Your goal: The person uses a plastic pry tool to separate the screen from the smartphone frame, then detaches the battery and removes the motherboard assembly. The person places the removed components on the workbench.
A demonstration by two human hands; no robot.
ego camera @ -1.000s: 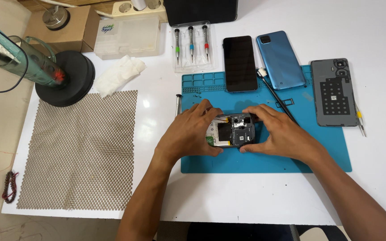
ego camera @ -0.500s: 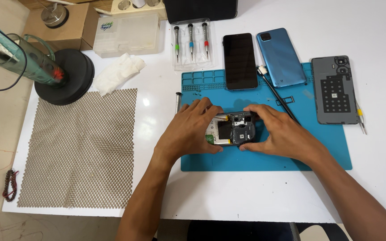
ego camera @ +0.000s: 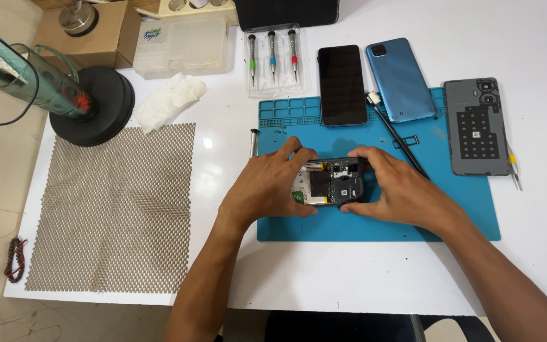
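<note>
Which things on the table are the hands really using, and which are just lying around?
In use:
- opened phone, held by the left hand and right hand
- blue mat under it

Lying about:
- black phone
- blue back cover
- grey back cover
- three screwdrivers
- white cloth
- mesh mat
- black stick tool

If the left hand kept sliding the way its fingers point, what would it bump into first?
The left hand points up and to the right, already touching the opened phone. Going on past it, it would probably meet the black phone lying on the blue mat.
</note>
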